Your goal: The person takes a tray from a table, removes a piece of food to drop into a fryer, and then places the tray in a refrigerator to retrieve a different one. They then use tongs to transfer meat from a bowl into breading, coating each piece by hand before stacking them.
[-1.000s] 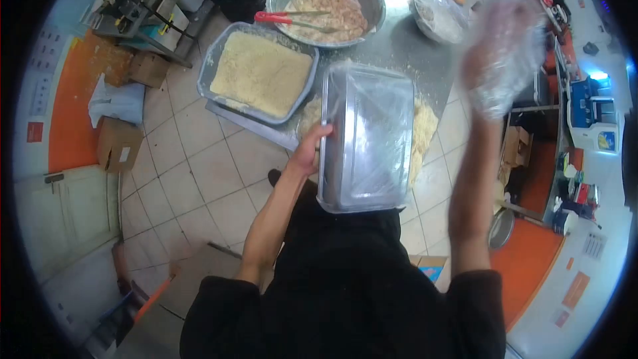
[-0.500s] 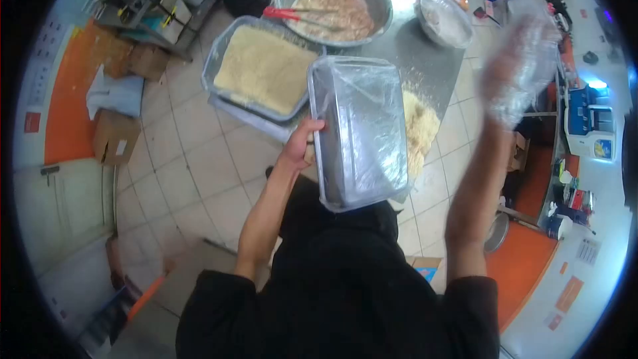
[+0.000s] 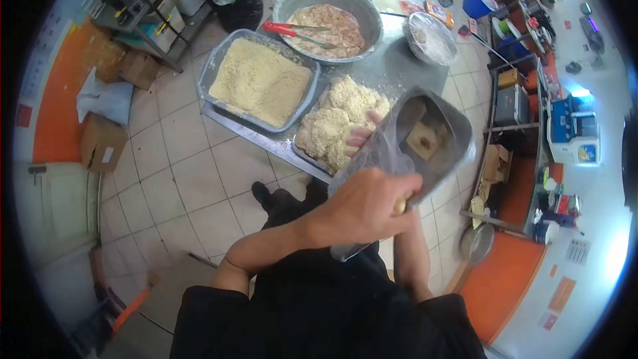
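My left hand (image 3: 375,203) is closed on the rim of a deep metal pan (image 3: 458,126), which is tilted on its side in front of me. Clear plastic wrap (image 3: 382,153) hangs loosely along the pan's near side. A brownish square patch (image 3: 424,141) shows on the metal inside. Behind the pan, my right hand (image 3: 362,138) has its fingers stretched out over a heap of crumb-coated pieces (image 3: 339,119); pan and plastic hide its palm and wrist. The pieces lie piled on a tray at the table's near edge.
A tub of pale breading (image 3: 259,80) stands left of the heap. Behind is a big bowl of raw meat (image 3: 325,23), red-handled tongs (image 3: 292,30) across its rim. A plastic-covered bowl (image 3: 432,36) sits at the metal table's (image 3: 392,60) right. Shelving (image 3: 518,100) lines the right.
The pan has swung right and tipped, so its inside shows. My right hand has come down from the upper right to behind it. The heap of coated pieces is now uncovered to view.
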`<action>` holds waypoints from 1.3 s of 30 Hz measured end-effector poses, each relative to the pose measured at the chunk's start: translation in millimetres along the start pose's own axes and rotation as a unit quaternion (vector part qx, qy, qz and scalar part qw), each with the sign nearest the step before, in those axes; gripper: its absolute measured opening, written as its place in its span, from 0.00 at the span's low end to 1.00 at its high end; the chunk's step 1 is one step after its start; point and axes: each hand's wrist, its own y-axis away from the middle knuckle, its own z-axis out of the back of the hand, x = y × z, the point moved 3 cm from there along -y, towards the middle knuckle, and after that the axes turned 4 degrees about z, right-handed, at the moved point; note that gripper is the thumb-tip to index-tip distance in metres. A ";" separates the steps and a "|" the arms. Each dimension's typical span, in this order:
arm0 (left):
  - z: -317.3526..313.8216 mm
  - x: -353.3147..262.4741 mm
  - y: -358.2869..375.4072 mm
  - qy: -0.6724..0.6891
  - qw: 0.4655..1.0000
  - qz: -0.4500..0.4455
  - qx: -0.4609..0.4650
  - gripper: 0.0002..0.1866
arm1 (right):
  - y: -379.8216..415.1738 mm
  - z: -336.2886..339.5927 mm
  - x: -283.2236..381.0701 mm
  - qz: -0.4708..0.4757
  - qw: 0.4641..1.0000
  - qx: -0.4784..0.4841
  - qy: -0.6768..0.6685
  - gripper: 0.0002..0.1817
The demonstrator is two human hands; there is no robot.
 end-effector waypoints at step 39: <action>525.4 348.4 313.0 0.564 0.616 0.100 -0.541 0.01 | -224.1 -254.6 -306.1 -0.235 0.970 -0.024 0.062 0.43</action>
